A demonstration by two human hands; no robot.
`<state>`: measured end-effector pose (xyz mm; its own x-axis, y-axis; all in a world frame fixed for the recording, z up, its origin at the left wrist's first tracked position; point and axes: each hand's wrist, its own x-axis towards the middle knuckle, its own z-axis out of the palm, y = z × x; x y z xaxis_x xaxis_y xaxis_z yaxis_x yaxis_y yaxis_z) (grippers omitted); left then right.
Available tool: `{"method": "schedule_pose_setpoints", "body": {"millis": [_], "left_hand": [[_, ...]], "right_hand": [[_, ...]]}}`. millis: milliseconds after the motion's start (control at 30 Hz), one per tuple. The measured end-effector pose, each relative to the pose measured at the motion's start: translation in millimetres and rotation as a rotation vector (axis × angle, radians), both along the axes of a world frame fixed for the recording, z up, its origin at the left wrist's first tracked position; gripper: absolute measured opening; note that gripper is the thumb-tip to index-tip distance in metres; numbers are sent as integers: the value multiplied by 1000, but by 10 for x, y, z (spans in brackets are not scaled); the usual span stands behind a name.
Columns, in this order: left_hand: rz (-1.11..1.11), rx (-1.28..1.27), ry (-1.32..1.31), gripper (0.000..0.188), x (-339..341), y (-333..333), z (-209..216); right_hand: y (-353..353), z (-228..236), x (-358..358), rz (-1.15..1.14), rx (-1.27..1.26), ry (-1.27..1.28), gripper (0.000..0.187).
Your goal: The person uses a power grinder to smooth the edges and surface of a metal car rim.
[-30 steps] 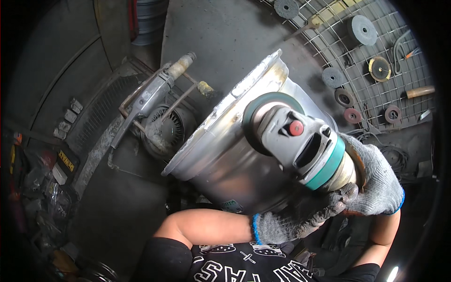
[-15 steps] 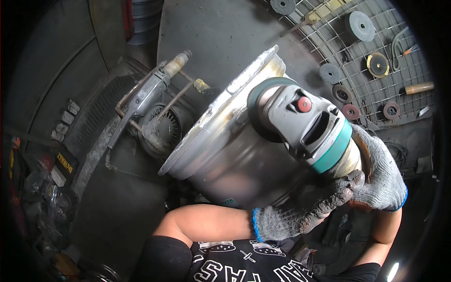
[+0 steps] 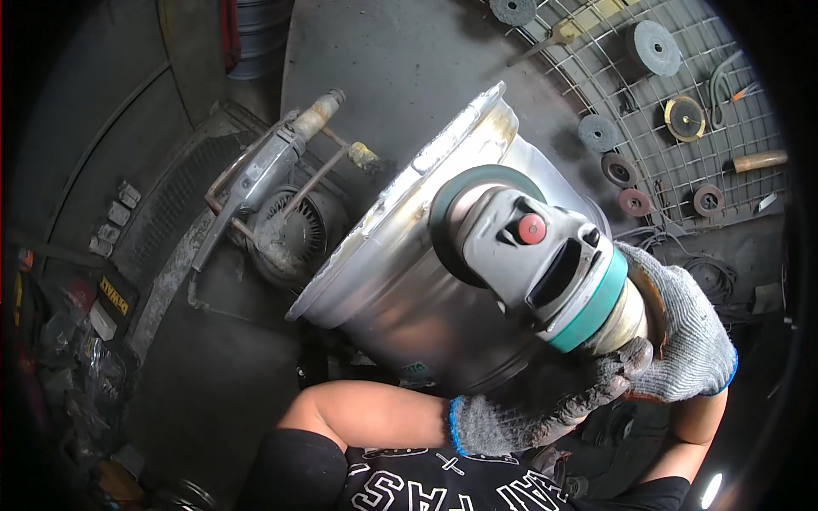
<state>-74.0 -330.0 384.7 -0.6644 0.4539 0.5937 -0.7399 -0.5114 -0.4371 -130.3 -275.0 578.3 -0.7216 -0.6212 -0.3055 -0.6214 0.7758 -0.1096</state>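
Two gloved hands (image 3: 545, 416) (image 3: 688, 334), one teal-banded grinder (image 3: 545, 260), one flared metal piece (image 3: 392, 285), seven unmounted discs (image 3: 644, 43), four small blocks (image 3: 118, 213)

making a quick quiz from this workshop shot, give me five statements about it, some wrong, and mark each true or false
1. The right hand grips the grinder near its rear. True.
2. The left hand is bare. False: it wears a gray glove with a blue cuff, dark-stained toward the fingers.
3. Several round discs are on the wire grid at the right. True.
4. The round button on the grinder is green. False: the button is red; the band behind it is teal.
5. A long gray tool is left of the large silvery metal piece. True.
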Motion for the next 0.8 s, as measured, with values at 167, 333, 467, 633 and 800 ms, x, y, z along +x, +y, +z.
{"method": "schedule_pose_setpoints", "body": {"millis": [167, 333, 467, 633, 800], "left_hand": [[884, -912, 341, 45, -122, -103, 73], [261, -284, 19, 36, 23, -25, 74], [1581, -1167, 296, 31, -202, -43, 108], [634, -704, 211, 38, 45, -36, 75], [946, -931, 291, 33, -251, -55, 209]], "right_hand": [[70, -97, -92, -170, -73, -35, 89], [-103, -21, -47, 12, -27, -10, 78], [18, -67, -112, -97, -73, 30, 81], [-49, -26, -46, -226, -8, -94, 90], [71, -25, -191, -115, -78, 49, 77]]}}
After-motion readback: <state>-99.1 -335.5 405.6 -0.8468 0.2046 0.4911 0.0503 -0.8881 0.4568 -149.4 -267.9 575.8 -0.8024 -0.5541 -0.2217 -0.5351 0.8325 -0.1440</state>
